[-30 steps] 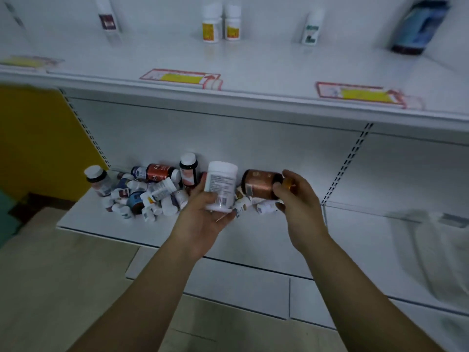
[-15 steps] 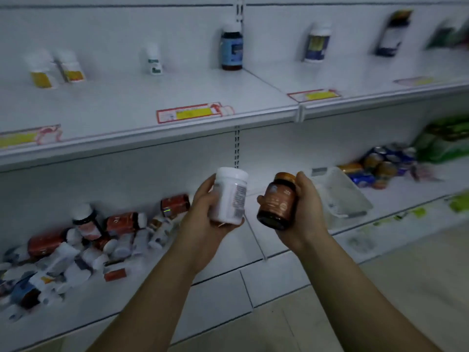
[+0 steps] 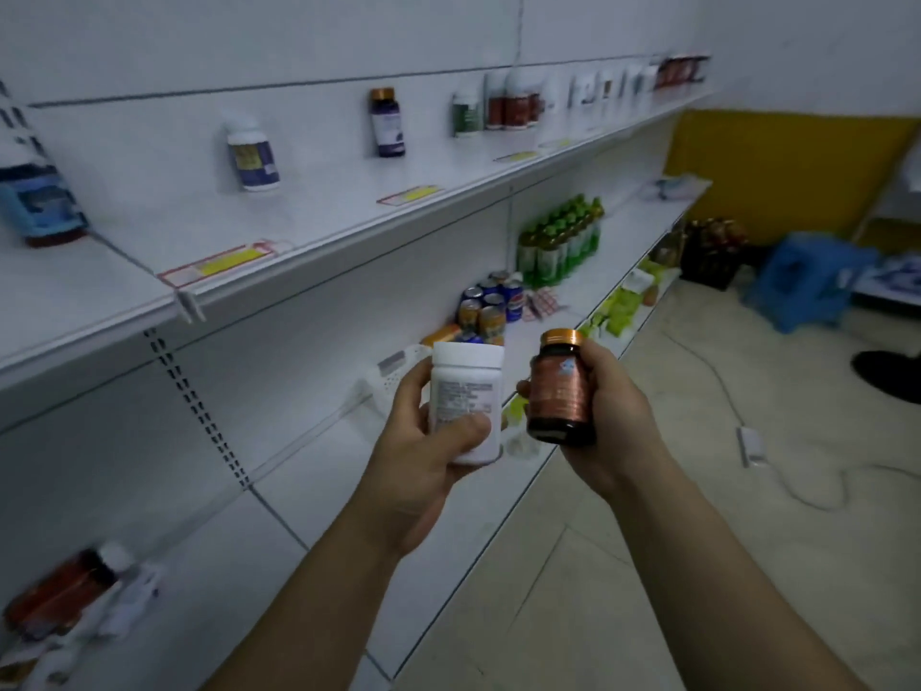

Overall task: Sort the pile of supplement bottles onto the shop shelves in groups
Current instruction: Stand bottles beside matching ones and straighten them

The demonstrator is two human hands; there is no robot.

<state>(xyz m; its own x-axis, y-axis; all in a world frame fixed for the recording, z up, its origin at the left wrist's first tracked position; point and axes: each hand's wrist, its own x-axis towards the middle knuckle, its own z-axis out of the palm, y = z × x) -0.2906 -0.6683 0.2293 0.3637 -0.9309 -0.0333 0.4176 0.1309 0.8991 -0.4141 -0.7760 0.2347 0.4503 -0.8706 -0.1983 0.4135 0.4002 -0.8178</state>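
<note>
Two bottles are in hand, both upright and held in front of the lower shelf point(image 3: 319, 471), just beside each other but apart.

- The left hand point(image 3: 418, 476) grasps the white bottle point(image 3: 466, 386) around its body, thumb laid across the lower label.
- The right hand point(image 3: 618, 416) grasps the amber bottle point(image 3: 560, 391), fingers wrapped behind it, copper cap clear above them.

Handling, as a judgement: both are rigid, light, smooth-walled containers. The white one looks like plastic and should tolerate a firm squeeze. The amber one is glossy and may be glass, so treat it as slippery and breakable. Take hold at mid-body, not at the cap, and set each down flat on its base.

The upper shelf point(image 3: 349, 211) carries sorted bottles standing well apart in groups, running far right.

Change from half a second ago: the view swings right along the aisle. The pile point(image 3: 65, 605), then spread across the lower left, now shows only at the near left corner. The drink cans point(image 3: 491, 306) and green bottles point(image 3: 558, 241) move toward the centre. Both grips are unchanged.
</note>
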